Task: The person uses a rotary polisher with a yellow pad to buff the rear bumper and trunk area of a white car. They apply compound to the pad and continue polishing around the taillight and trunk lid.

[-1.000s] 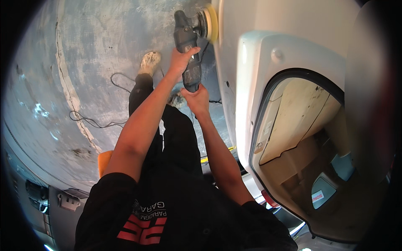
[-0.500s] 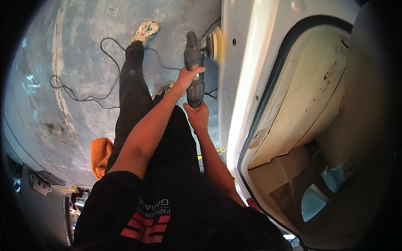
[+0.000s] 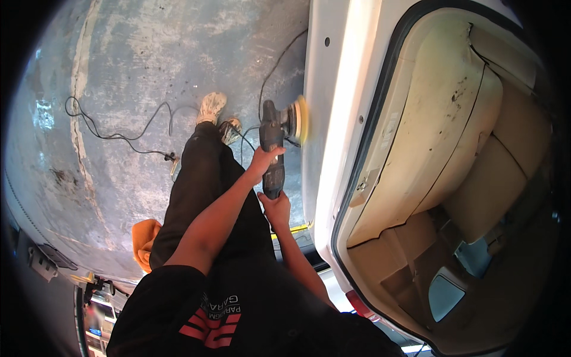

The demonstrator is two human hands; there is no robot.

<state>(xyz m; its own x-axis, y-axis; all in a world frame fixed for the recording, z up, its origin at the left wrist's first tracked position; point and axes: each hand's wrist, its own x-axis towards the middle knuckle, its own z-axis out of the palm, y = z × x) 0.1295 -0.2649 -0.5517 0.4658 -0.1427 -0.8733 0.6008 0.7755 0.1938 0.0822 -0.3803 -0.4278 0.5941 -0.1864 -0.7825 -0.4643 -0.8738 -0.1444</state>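
Observation:
A black power polisher [image 3: 273, 140] with a yellow round pad [image 3: 303, 120] is in both my hands. My left hand [image 3: 263, 163] is wrapped round the middle of its body, thumb across the top. Closer to me, my right hand [image 3: 276, 210] grips its rear end. The pad faces right, its edge blurred, at the white side panel [image 3: 318, 113] of a car; it looks in contact with the panel. A black cord [image 3: 262, 98] shows near the polisher.
On the right, a black-sealed car opening [image 3: 380, 113] shows a stained beige seat [image 3: 440, 137]. Cord loops [image 3: 119, 135] lie across the worn grey floor [image 3: 137, 53]. My shoes [image 3: 212, 107] stand left of the polisher. An orange cloth [image 3: 144, 243] hangs by my left hip.
The polisher and both hands have moved back toward me along the panel. My far foot has stepped back beside the other one. More of the car's seat shows now.

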